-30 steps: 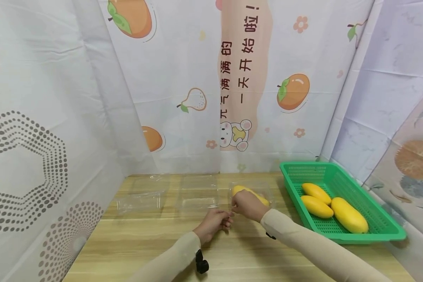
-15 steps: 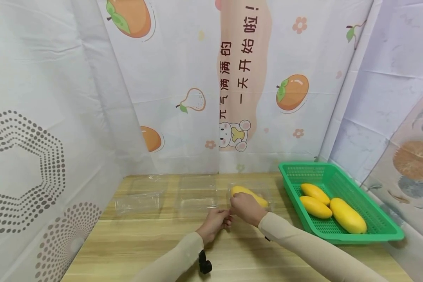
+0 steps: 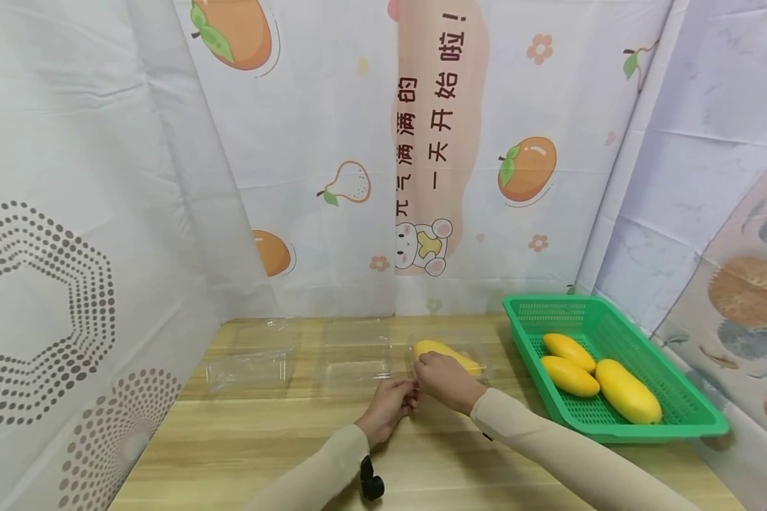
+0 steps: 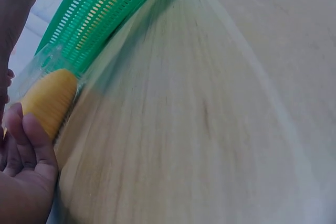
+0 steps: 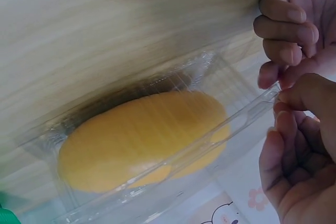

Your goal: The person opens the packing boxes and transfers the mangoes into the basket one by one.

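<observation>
A clear plastic box (image 5: 202, 69) with a yellow mango (image 5: 142, 135) inside sits on the table in front of both hands. In the right wrist view its clear lid (image 5: 244, 116) slants over the fruit, with one corner reaching the fingertips. My right hand (image 3: 446, 380) pinches that corner between thumb and forefinger and partly covers the box in the head view. Close against it, my left hand (image 3: 390, 408) pinches at the same corner, its other fingers curled. The left wrist view shows the mango's end (image 4: 50, 98) behind the left fingers.
A green basket (image 3: 652, 431) on the right holds three yellow mangoes (image 3: 628, 390). Two more clear plastic boxes, one in the middle (image 3: 358, 370) and one at the left (image 3: 248, 367), stand open along the back. A printed curtain (image 3: 319, 248) hangs behind the table.
The head view has shifted slightly, moving the scene a little leftward. Both hands stay together at the box corner, with hardly any movement.
</observation>
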Demonstrator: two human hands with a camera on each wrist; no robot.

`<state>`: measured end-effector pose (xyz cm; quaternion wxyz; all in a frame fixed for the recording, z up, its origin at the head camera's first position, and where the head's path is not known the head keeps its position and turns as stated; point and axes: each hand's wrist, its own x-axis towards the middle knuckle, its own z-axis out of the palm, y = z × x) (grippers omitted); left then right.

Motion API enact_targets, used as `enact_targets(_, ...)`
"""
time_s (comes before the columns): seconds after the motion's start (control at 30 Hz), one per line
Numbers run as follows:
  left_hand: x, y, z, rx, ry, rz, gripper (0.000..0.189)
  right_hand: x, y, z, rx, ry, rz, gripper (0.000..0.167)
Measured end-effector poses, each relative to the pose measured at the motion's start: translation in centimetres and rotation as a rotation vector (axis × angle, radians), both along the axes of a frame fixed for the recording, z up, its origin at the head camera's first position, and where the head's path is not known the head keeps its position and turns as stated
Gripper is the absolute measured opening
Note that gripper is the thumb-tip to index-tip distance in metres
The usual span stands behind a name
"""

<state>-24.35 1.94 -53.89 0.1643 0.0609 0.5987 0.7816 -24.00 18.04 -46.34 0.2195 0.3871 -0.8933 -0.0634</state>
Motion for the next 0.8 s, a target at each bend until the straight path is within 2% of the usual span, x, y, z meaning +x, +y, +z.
enact_targets(0.33,0.1,-0.2,-0.2,0.035,0.000,0.035,0.020,-0.1,-0.1,-0.8,0.096,0.138,0.031,0.027)
enact_targets(0.57,0.2,0.2,0.0,-0.030,0.016,0.114,0.017,-0.1,0.0,-1.2,0.147,0.206,0.027,0.032)
enact_targets(0.8,0.5,0.5,0.4,-0.078,0.041,0.160,0.017,0.2,-0.1,-1.7,0.117,0.252,0.020,0.031)
